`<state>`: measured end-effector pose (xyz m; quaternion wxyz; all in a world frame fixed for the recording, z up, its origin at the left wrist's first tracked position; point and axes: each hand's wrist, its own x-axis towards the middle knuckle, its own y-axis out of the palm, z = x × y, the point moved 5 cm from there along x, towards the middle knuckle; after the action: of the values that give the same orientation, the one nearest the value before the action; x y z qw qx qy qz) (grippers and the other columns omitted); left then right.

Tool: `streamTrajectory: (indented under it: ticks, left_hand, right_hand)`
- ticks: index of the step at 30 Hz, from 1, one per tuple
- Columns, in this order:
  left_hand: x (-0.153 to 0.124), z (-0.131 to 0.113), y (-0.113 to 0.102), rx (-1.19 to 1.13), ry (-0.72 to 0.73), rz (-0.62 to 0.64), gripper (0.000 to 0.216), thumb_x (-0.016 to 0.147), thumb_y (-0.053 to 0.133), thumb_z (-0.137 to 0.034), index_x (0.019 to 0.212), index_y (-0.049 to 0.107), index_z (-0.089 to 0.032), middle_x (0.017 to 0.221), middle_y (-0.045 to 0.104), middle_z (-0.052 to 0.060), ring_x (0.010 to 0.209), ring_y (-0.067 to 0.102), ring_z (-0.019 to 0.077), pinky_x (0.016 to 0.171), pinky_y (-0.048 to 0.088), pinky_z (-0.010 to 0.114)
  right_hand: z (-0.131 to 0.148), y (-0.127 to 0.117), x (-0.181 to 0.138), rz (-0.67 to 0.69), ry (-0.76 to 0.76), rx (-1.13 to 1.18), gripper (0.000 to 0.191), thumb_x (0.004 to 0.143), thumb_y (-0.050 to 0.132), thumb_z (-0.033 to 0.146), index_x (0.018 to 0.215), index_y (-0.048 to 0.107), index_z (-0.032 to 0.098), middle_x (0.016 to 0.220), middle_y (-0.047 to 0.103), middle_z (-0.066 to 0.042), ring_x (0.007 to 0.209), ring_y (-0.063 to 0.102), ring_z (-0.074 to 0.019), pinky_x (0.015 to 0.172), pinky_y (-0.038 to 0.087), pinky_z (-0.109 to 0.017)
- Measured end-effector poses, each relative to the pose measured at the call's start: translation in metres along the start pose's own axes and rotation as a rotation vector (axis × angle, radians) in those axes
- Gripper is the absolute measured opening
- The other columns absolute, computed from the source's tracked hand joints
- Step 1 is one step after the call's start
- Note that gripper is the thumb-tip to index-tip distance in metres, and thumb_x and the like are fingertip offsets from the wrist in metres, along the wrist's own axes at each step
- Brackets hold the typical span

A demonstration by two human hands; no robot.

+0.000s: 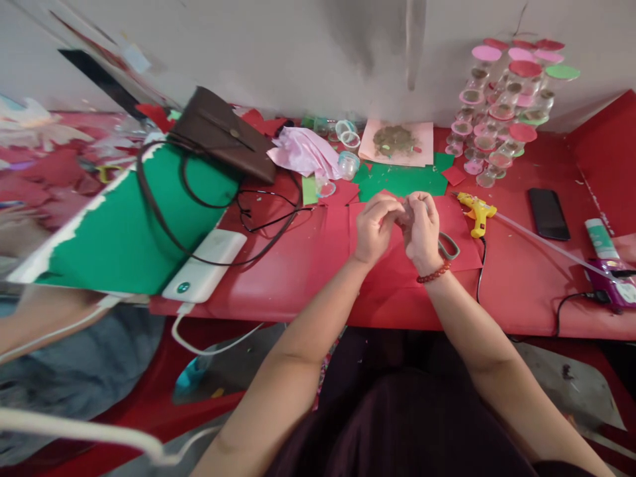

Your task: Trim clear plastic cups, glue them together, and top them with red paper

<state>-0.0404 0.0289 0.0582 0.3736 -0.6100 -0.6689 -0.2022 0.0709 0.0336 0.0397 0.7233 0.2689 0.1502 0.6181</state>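
My left hand [375, 226] and my right hand [421, 225] meet over sheets of red paper [338, 235] on the red table. The fingers of both are pinched together at the tips. Whatever lies between them is too small and hidden to name. A string of reddish beads [433, 272] circles my right wrist. Close beside that wrist a grey loop [450, 246], perhaps a scissor handle, shows on the paper. To the right lies a yellow glue gun [477, 213] with a long clear glue stick [541, 240] in its back.
Clear plastic cups [348, 164], pink cloth [311, 154] and a stained pink sheet [396, 142] lie at the back. Stacked cups with coloured discs [507, 112] stand right of them. Leftward are a brown bag [223, 132], glasses [265, 211] and a power bank [205, 266]; a phone [548, 213] lies right.
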Motion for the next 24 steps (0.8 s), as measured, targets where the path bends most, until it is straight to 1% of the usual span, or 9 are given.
streamTrajectory:
  ticks: [3,5,7,9,12,14,17,19,24]
  left_hand:
    - [0.001,0.0,0.002,-0.025,0.002,0.044,0.026,0.103,0.06,-0.038,0.083,0.068,-0.024,0.086,0.069,0.003,0.085,0.065,0.0174,0.081,0.054,0.032]
    - [0.001,-0.002,0.005,-0.031,0.009,0.085,0.025,0.103,0.059,-0.037,0.083,0.067,-0.024,0.086,0.068,0.004,0.086,0.065,0.0177,0.081,0.054,0.032]
    - [-0.001,-0.004,0.009,-0.047,0.022,0.145,0.028,0.104,0.059,-0.039,0.082,0.067,-0.024,0.085,0.068,0.004,0.084,0.064,0.0174,0.08,0.053,0.032]
    - [-0.001,-0.007,0.01,-0.068,0.018,0.171,0.031,0.102,0.06,-0.044,0.081,0.067,-0.024,0.084,0.07,0.004,0.083,0.065,0.0173,0.08,0.054,0.032]
    - [0.0,-0.006,0.005,-0.081,-0.049,0.098,0.039,0.103,0.057,-0.051,0.078,0.067,-0.023,0.081,0.071,0.004,0.084,0.067,0.0176,0.082,0.055,0.033]
    - [0.001,-0.002,0.002,-0.1,-0.118,0.057,0.04,0.103,0.057,-0.053,0.08,0.069,-0.023,0.083,0.073,0.004,0.084,0.068,0.017,0.081,0.056,0.032]
    - [0.001,0.003,0.003,-0.148,-0.192,0.046,0.031,0.097,0.068,-0.052,0.089,0.075,-0.023,0.089,0.077,0.004,0.085,0.07,0.0161,0.079,0.057,0.03]
    - [0.0,0.005,0.004,-0.176,-0.211,0.033,0.027,0.093,0.074,-0.05,0.089,0.077,-0.023,0.089,0.078,0.004,0.084,0.071,0.016,0.079,0.058,0.03]
    - [-0.002,0.006,0.004,-0.206,-0.274,-0.031,0.024,0.089,0.079,-0.045,0.079,0.077,-0.023,0.081,0.076,0.002,0.077,0.07,0.0148,0.076,0.059,0.03]
  right_hand:
    - [-0.003,-0.002,0.001,-0.019,0.006,-0.02,0.028,0.082,0.072,0.041,0.081,0.047,0.027,0.069,0.039,0.007,0.058,0.036,-0.0093,0.052,0.037,-0.022]
    - [-0.004,-0.005,0.005,-0.048,0.007,-0.01,0.027,0.083,0.071,0.042,0.081,0.047,0.027,0.069,0.039,0.007,0.058,0.038,-0.0096,0.053,0.038,-0.022]
    - [-0.002,-0.009,0.01,-0.091,-0.019,0.024,0.029,0.082,0.07,0.041,0.079,0.045,0.027,0.07,0.039,0.007,0.059,0.04,-0.0096,0.054,0.04,-0.022]
    - [0.002,-0.012,0.013,-0.112,-0.041,0.051,0.031,0.082,0.071,0.041,0.078,0.043,0.027,0.071,0.041,0.006,0.06,0.042,-0.0095,0.056,0.041,-0.023]
    - [0.005,-0.01,0.013,-0.065,-0.008,0.045,0.032,0.081,0.07,0.042,0.079,0.043,0.027,0.074,0.044,0.005,0.061,0.044,-0.0099,0.056,0.042,-0.024]
    - [0.005,-0.008,0.011,-0.036,0.018,0.036,0.031,0.082,0.069,0.044,0.08,0.044,0.027,0.075,0.047,0.005,0.061,0.045,-0.0101,0.055,0.042,-0.024]
    - [0.004,-0.007,0.009,-0.04,0.021,0.03,0.029,0.082,0.069,0.043,0.081,0.046,0.027,0.076,0.05,0.005,0.061,0.045,-0.0097,0.054,0.041,-0.023]
    - [0.004,-0.007,0.009,-0.039,0.01,0.034,0.027,0.082,0.07,0.042,0.081,0.047,0.027,0.077,0.051,0.005,0.061,0.045,-0.0095,0.053,0.041,-0.023]
    - [0.004,-0.006,0.007,-0.025,-0.045,0.004,0.027,0.083,0.07,0.042,0.081,0.047,0.027,0.07,0.042,0.006,0.06,0.042,-0.0104,0.054,0.04,-0.023]
